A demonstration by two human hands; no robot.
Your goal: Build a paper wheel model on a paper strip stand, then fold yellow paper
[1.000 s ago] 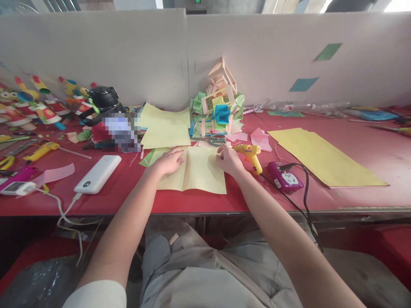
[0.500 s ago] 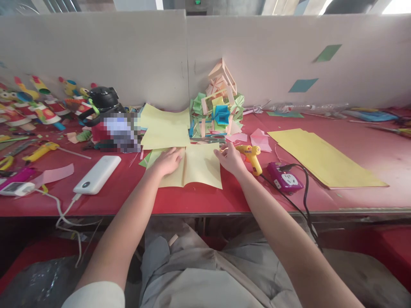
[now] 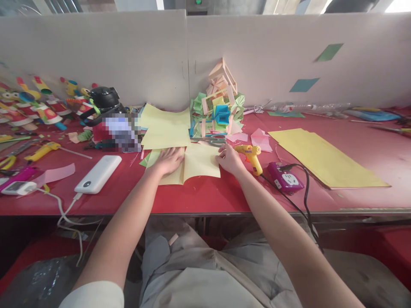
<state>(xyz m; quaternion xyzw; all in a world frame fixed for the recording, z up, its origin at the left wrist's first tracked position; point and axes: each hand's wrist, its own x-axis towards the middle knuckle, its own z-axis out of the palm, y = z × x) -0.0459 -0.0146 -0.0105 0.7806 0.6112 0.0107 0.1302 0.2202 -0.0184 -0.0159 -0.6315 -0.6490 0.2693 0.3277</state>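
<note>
Two hands [image 3: 168, 163] [image 3: 230, 159] touch plain, creased yellow paper [image 3: 201, 160].

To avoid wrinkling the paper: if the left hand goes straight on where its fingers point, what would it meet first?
The left hand would probably meet the raised right half of the pale yellow sheet, just past the fold; depth is unclear.

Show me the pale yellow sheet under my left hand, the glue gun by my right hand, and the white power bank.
Pale yellow sheet [image 3: 202, 160]: head view, its right half.
Glue gun [image 3: 254, 156]: head view, top of its handle.
White power bank [image 3: 98, 174]: head view, middle of its upper face.
</note>
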